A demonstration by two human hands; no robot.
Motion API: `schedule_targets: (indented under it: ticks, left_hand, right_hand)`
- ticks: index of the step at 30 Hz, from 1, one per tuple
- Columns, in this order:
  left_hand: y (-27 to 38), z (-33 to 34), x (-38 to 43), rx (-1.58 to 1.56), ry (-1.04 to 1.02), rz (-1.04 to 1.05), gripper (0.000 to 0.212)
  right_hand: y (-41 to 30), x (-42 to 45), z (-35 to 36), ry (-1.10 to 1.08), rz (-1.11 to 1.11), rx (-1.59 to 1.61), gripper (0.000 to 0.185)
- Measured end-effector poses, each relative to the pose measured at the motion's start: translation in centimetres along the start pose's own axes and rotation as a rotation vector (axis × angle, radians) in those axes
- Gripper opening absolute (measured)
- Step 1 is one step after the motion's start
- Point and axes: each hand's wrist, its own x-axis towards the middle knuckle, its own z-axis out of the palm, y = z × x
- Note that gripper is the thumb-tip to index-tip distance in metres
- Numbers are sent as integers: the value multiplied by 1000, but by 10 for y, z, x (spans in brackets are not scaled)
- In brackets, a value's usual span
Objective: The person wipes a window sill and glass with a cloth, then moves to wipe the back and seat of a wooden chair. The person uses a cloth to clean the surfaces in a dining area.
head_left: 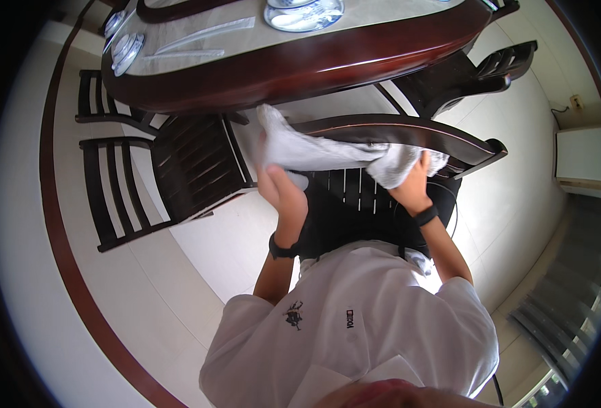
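A white cloth [326, 152] stretches across the front of a dark wooden chair's curved top rail [382, 125]. My left hand [289, 198] grips the cloth's left end, its fingers blurred and partly hidden behind the fabric. At the other end, my right hand [411, 184] holds a bunched part of the cloth against the rail, towards its right side. Both wrists wear black bands. Below the rail, the chair's slatted part [359, 186] shows between my forearms.
Ahead stands a table with a dark red wooden edge [300, 66]. It bears blue-and-white porcelain dishes [305, 18] and thin clear strips [208, 33]. Other dark chairs stand at left [193, 163] and right [438, 76]. A low pale cabinet [586, 153] is far right.
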Motion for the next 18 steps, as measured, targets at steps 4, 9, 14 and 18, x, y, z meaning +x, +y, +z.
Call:
schedule_targets:
  ticks: [4,9,14,18]
  left_hand:
    - [12,9,7,367,-210,493,40]
    - [25,46,7,589,-400,568,29]
    - [32,83,25,691,-419,632,14]
    - [32,95,20,911,-406,626,17]
  right_hand:
    - [8,-16,-52,10,8,212,44]
    - [-12,-23,-80,331,221,489,65]
    - [22,5,-101,420,551,410,26]
    - [28,62,-116,472,279,-120,14]
